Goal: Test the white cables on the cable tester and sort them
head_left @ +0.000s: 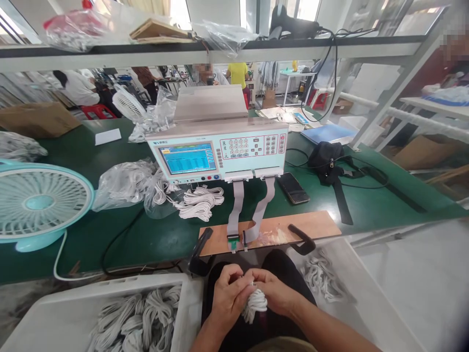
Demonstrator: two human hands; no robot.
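Over my lap, both hands are closed around one bundled white cable (pixel 255 304). My left hand (pixel 229 296) pinches its upper part with thumb and fingers. From the other side, my right hand (pixel 273 291) grips the same bundle, its fingertips close to the left ones. Loops of the cable hang below the fingers; its ends are hidden. Just beyond the hands, a small green circuit board (pixel 233 243) and a second connector (pixel 245 240) sit at the front edge of a wooden board (pixel 311 226). Grey ribbon cables (pixel 237 205) run from them up to a tester with a lit screen (pixel 188 159).
Black clamps (pixel 200 252) hold the wooden board at the table edge. White bins with bundled cables (pixel 137 318) stand left and right (pixel 324 278). On the green table are a fan (pixel 40 203), more cable bundles (pixel 201 201), a phone (pixel 293 188) and a black bag (pixel 326 161).
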